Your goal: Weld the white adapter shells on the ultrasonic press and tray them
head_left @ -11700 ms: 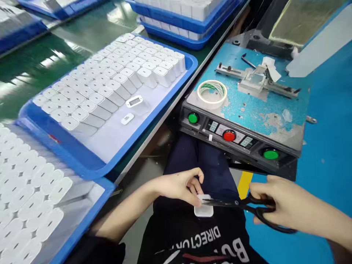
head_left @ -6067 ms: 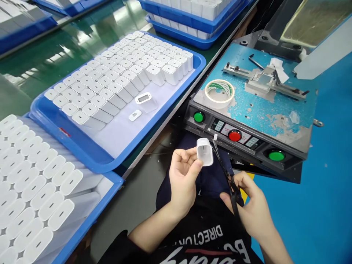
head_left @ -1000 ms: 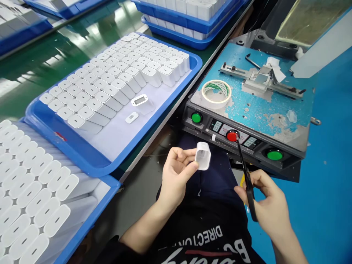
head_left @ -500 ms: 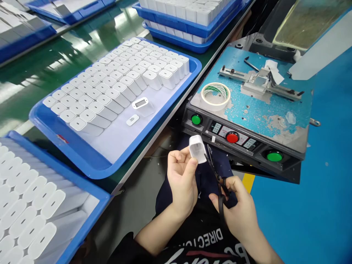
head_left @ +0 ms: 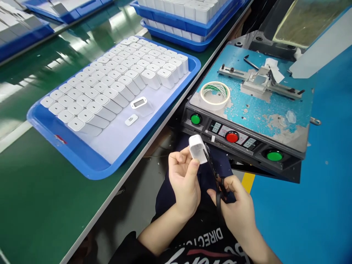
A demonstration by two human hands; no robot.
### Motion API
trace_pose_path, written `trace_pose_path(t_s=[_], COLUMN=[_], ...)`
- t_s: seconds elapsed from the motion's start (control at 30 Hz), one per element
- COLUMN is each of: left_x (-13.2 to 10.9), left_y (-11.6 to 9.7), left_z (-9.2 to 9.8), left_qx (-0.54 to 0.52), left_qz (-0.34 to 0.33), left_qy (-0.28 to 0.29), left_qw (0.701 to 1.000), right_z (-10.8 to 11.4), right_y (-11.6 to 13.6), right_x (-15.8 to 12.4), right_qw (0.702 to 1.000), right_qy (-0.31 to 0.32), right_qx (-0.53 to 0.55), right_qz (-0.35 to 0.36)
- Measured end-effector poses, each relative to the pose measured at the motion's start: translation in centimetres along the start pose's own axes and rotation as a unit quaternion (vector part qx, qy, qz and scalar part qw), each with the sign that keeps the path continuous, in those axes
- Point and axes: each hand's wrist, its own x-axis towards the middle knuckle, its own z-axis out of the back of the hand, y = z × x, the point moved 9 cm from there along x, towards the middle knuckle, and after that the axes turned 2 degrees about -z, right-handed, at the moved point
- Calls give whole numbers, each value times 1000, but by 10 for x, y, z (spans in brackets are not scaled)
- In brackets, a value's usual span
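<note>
Just below frame centre, your left hand (head_left: 184, 179) has its fingers clamped on the white shell (head_left: 197, 148), open end facing you. Your right hand (head_left: 238, 203) has its fingers wrapped round the scissors (head_left: 216, 174), blades at the shell's right rim. Step appears to be rim trimming; next move calls for steady grip, light blade pressure.

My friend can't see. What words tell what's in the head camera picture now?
A person's left hand holds a hollow white case while the right hand holds black scissors at its open edge. Beyond, a blue tray of white boxes sits on a green table, left of a machine with green and red buttons.
</note>
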Motion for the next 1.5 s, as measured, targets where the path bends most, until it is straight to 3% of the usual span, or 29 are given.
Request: trace_pose_path(t_s=[0.33,0.5,0.7,1.2,1.4,1.5], left_x=[1,2,0,1,2,2], left_y=[-1,-2,-1,0,0,2], left_z=[1,2,-1,-2,-3,-4], left_qx=[-46,-57,-57,-51,-60,-60], left_qz=[-22,-23,-18,-20,-13,-5], left_qy=[-3,-5,8,17,26,36], left_qw=[999,998,998,998,998,998], right_z=[5,1,0,2,-5,-3], right_y=[-8,-10,-2,-14,-13,-6], right_x=[1,2,3,2,4,4], right_qw=[999,995,997,999,987,989], right_qy=[-40,21,49,-17,54,74], right_qx=[-7,89,51,30,136,119], right_qz=[-12,-46,-41,-37,-63,-52])
